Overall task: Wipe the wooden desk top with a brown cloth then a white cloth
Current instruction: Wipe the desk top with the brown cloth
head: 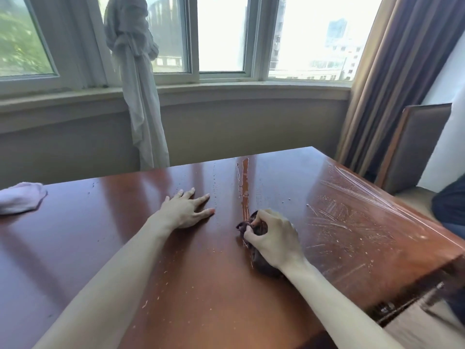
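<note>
- A white cloth [21, 197] lies crumpled at the far left edge of the wooden desk top [130, 222], partly cut off by the frame, well apart from both hands.
- The desk top is glossy reddish-brown; window light reflects in pale bands across its left and middle parts, and small specks dot the surface.
- The left hand [185, 210] rests flat on the wood near the middle, palm down, fingers spread and pointing away toward the window, holding nothing.
- A narrow wet streak [243, 182] runs from the far edge toward the right hand.
- The right hand [274, 238] is closed tight around a bunched brown cloth [259, 260], pressing it on the desk; the dark wad's long axis runs roughly near to far, a tuft poking out past the fingertips.
- Right of that hand, the desk corner shows whitish smear marks [347, 212] fanning toward the right edge.
</note>
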Motion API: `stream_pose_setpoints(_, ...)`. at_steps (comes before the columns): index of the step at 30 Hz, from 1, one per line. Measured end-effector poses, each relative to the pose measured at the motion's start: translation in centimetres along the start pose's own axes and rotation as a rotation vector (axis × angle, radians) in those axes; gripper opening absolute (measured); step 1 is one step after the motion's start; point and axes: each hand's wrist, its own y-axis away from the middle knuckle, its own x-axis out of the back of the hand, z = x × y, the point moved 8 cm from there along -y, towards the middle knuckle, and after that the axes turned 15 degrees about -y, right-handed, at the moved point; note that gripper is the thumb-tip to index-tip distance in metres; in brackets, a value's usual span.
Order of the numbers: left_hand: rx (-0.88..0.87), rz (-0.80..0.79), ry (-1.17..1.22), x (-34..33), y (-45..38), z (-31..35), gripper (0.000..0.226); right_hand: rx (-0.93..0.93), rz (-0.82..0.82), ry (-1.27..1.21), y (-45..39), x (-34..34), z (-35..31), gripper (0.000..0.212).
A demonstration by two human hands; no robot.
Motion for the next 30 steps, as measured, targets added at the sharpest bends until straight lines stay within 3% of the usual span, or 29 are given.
stream_pose_setpoints(4,-0.002,-0.004,0.0,0.0,0.6,0.0,0.075,0.04,-0.029,-0.045,4.2,0.9,-1.0,0.025)
stream_pose_setpoints(7,-0.005,-0.005,0.001,0.0,0.5,0.1,0.075,0.027,-0.034,-0.052,2.6,0.7,-0.6,0.025)
stream_pose_setpoints(23,-0.018,0.003,0.011,-1.6,-1.4,-0.4,0.069,-0.172,0.156,0.008,-30.5,-5.8,11.5,0.023)
stream_pose_setpoints(30,-0.002,-0.028,0.033,-1.7,-1.8,-0.5,0.066,-0.156,0.142,0.048,-31.6,-6.5,11.7,0.023)
